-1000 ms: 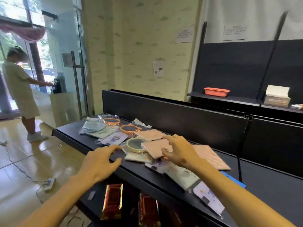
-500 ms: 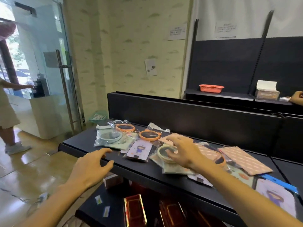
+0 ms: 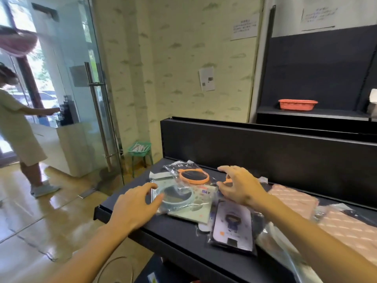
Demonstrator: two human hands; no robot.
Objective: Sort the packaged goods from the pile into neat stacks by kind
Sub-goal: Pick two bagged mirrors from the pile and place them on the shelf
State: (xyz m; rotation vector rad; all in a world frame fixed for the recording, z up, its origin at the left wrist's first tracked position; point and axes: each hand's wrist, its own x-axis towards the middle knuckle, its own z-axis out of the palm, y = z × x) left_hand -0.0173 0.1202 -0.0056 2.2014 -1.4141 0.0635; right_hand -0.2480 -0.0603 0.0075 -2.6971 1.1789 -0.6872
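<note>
A pile of bagged goods lies on the black shelf. At its left end a pale blue ring in a clear bag lies on a flat light green pack. Behind it is an orange eared ring in a bag. A purple phone case pack lies near the front, and pink quilted packs lie to the right. My left hand rests with spread fingers on the blue ring's bag. My right hand hovers with spread, bent fingers over a second orange ring, mostly hidden.
The shelf's tall black back panel rises behind the pile. A red basket sits on a farther shelf. A green basket on a stool stands by the wall. A person stands near the glass door at left.
Both hands moved left along the shelf. The left hand went from the shelf's front edge onto the blue ring's bag; the right hand left the green ring and reached the orange rings.
</note>
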